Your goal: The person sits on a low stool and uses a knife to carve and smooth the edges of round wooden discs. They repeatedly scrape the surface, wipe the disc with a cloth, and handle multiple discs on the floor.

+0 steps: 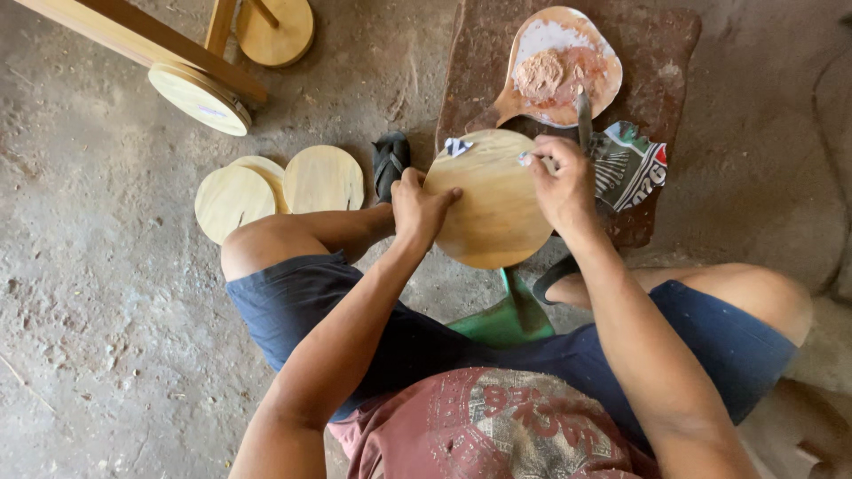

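I sit low over a dirt floor and hold a round wooden disc [493,204] between my knees. My left hand [417,206] grips its left edge, thumb on the face. My right hand [561,182] is closed on a small putty knife [581,120] at the disc's upper right edge; the blade points up toward a wooden paddle [524,99]. A heap of reddish-brown filler paste [543,74] lies on the paddle, with white smears around it.
The paddle rests on a brown stone slab [657,53], beside a crumpled printed packet [632,164]. Three more wooden discs [275,186] lie on the floor to my left. A wooden frame with round wheels [200,98] stands at top left. A green stool [506,319] is under me.
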